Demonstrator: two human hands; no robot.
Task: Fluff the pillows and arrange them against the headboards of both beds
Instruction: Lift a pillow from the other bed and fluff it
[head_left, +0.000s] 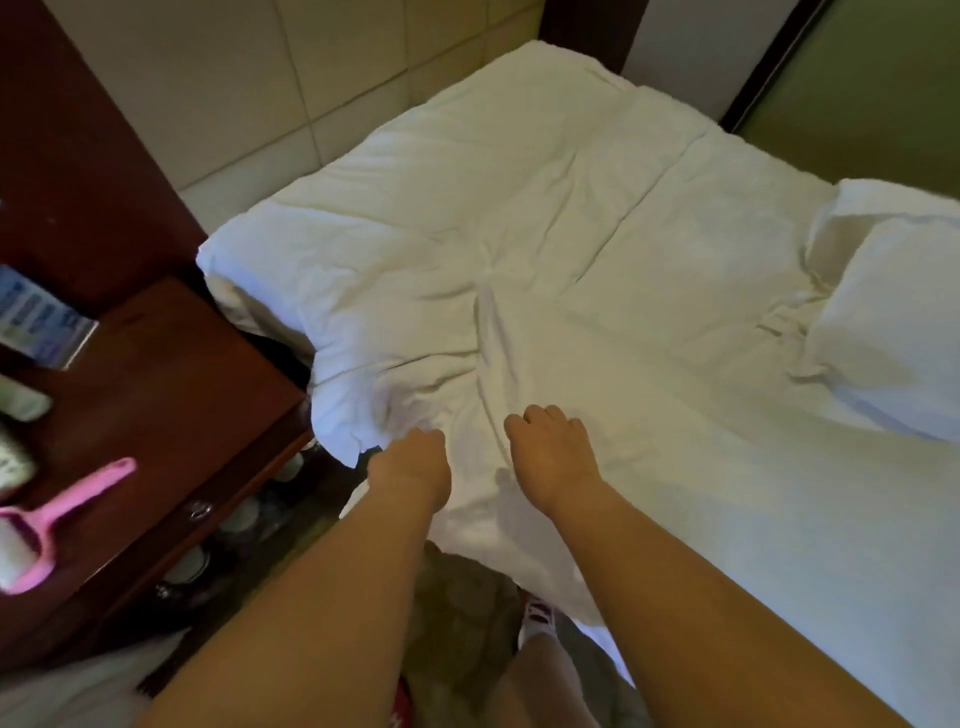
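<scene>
The forearms (337, 597), left hand (410, 460) and right hand (550, 457) are bare; one white shoe (537, 621) bears red markings.

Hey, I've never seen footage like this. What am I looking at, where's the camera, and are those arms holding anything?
There is no machine here: the grips are a person's two bare hands. The single picture comes from a camera worn on the person's head, looking forward and down at them. They reach over a white duvet, with a pillow lying at its right side. The left grip curls round the duvet's near edge. The right grip rests on the duvet with its fingers curled; I cannot tell whether it pinches any cloth. To the left stands a dark wooden nightstand with a pink lint roller on it.
</scene>
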